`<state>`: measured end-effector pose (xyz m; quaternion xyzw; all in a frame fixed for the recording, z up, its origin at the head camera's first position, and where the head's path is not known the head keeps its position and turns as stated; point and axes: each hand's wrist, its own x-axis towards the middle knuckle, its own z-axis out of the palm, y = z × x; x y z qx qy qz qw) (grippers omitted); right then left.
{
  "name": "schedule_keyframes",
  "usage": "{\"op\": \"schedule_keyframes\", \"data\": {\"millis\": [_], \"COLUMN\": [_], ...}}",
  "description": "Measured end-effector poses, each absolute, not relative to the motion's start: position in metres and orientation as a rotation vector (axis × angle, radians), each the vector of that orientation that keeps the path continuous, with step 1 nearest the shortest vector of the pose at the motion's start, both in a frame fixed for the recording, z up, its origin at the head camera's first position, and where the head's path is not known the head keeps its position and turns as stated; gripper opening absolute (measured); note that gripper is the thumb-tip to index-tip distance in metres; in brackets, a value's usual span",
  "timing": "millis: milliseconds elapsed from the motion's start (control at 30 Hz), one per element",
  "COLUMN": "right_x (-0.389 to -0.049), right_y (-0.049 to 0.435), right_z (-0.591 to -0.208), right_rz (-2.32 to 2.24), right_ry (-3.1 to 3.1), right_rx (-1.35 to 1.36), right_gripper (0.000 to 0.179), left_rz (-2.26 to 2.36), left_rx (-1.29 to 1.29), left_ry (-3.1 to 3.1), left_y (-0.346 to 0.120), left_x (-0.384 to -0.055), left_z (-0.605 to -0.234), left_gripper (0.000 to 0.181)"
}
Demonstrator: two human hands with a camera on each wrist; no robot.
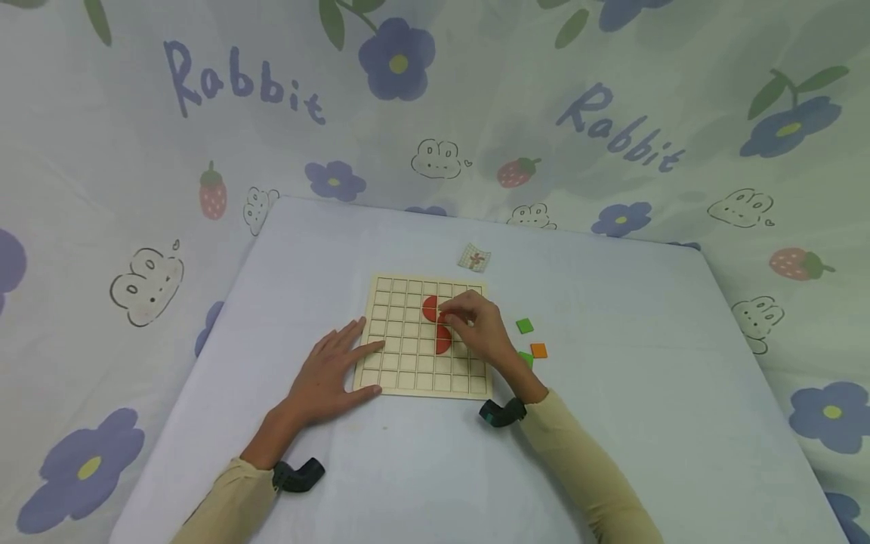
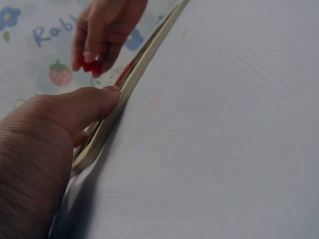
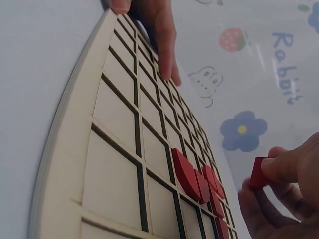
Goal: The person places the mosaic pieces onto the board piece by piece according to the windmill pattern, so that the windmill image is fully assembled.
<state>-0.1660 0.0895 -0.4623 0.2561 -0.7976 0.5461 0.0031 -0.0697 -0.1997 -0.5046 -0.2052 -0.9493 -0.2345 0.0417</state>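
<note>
A pale wooden grid board [image 1: 401, 363] lies on the white table. My left hand [image 1: 326, 381] rests along its left side, fingers spread, with the thumb at the near edge. Above the board, my right hand [image 1: 484, 325] pinches a small red piece [image 3: 257, 173] between thumb and fingers. Several red pieces with rounded edges sit in the grid's cells, forming one curved red patch [image 1: 430, 308] and another curved red patch [image 1: 443, 344] nearer to me. The right fingers hide part of the cells between them in the head view.
A small card [image 1: 474, 258] with a printed grid pattern lies behind the board. Right of the board are a green square [image 1: 524, 326], an orange square [image 1: 539, 350] and another green piece [image 1: 526, 359] partly behind my right wrist. Printed fabric [image 1: 435, 106] stands behind the table.
</note>
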Motion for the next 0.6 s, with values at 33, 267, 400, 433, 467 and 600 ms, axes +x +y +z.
{"op": "schedule_keyframes", "data": {"millis": [33,267,400,433,467,600], "right_x": [-0.166,-0.172,-0.172,-0.172,-0.172,-0.170], "right_y": [0.088,0.078,0.073,0.072,0.071,0.068], "right_z": [-0.462,-0.473,-0.475,-0.476,-0.476,-0.478], "right_rz": [1.721,1.658,1.609,1.591,1.569,1.501], "right_ry": [-2.516,-2.668,-2.739,-2.751,-2.760,-2.769], "right_rx": [0.773,0.528,0.533,0.544,0.556,0.598], "right_gripper": [0.020,0.018,0.011,0.010,0.010,0.009], "left_rz": [-0.713,-0.699,-0.695,-0.696,-0.697,-0.696], "left_rx": [-0.627,-0.620,-0.613,-0.612,-0.612,-0.609], "left_ry": [-2.909,-2.925,-2.931,-2.932,-2.932,-2.938], "left_y": [-0.200,-0.199,-0.199,-0.199,-0.199,-0.198], "left_x": [-0.070,-0.070,-0.069,-0.069,-0.069,-0.069], "left_z": [-0.505,-0.506,-0.505,-0.505,-0.505,-0.505], "left_gripper": [0.072,0.072,0.072,0.071,0.071,0.071]}}
